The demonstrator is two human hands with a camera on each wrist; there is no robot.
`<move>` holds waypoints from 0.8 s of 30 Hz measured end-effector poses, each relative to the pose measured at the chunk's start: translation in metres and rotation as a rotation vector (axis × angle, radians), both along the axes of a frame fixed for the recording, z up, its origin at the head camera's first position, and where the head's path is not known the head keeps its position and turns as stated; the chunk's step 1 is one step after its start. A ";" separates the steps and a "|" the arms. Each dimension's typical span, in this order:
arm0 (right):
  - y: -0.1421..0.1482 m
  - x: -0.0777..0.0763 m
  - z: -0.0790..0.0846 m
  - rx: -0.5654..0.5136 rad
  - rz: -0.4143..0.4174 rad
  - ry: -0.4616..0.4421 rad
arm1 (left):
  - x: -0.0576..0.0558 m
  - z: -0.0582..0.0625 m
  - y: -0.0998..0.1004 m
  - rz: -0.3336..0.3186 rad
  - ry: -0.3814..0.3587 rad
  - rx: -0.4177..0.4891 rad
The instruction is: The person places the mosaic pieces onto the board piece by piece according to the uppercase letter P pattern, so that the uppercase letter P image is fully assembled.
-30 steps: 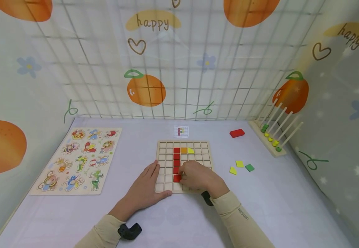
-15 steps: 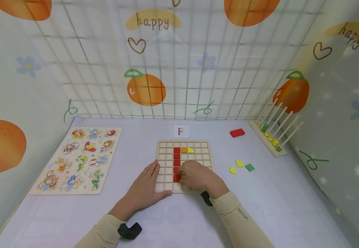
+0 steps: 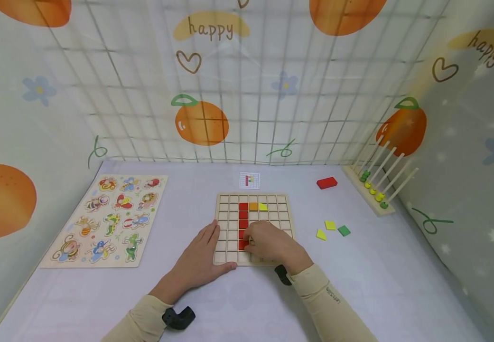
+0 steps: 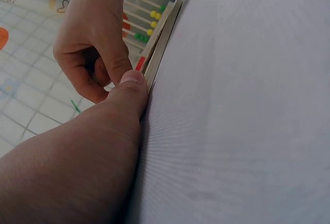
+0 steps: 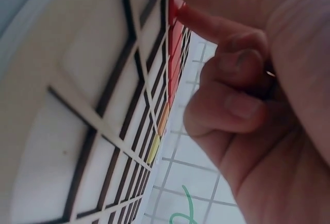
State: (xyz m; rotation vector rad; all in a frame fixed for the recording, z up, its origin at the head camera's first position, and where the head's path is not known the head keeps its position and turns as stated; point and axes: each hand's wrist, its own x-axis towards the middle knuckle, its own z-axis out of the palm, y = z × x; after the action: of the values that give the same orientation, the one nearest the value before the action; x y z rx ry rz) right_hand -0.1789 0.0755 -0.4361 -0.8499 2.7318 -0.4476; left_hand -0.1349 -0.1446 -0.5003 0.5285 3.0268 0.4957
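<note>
A wooden grid board (image 3: 226,256) lies mid-table in the head view. It bears a column of red square tiles (image 3: 243,215), with an orange tile (image 3: 253,206) and a yellow tile with one rounded corner (image 3: 263,207) right of the top one. My left hand (image 3: 197,259) rests at the board's left edge, fingers straight, thumb along the near edge. My right hand (image 3: 272,242) is over the board, thumb and index finger pinching the lowest red tile (image 5: 175,7), seen close in the right wrist view; the other fingers curl inward. The hand partly hides the lower red tiles.
Right of the board lie two yellow pieces (image 3: 330,225) and a green square (image 3: 344,230); a red block (image 3: 327,183) is farther back. A pattern card (image 3: 249,180) sits behind the board. An insect puzzle (image 3: 106,221) lies left, a peg stand with beads (image 3: 370,194) at right.
My right hand has shifted very slightly left over the lowest red tile. My left hand stays where it was, and the loose pieces have not moved.
</note>
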 end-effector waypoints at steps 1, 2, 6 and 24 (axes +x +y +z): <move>0.000 0.000 0.000 -0.001 0.000 0.000 | 0.000 0.000 0.000 0.001 0.000 -0.001; -0.001 0.001 0.000 -0.002 0.000 0.001 | 0.000 -0.001 0.000 0.002 0.000 -0.002; 0.001 0.000 0.000 -0.025 -0.004 -0.008 | 0.000 -0.001 -0.001 0.004 -0.004 0.002; 0.126 -0.035 0.015 -0.293 -0.332 -0.035 | -0.001 -0.006 -0.001 0.002 0.002 0.007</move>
State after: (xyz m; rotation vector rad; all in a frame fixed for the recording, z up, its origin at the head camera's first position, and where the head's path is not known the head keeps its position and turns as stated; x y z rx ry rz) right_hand -0.2139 0.2011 -0.4214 -0.4374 2.8214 -0.9364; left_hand -0.1364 -0.1453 -0.5059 0.5262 3.0285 0.5071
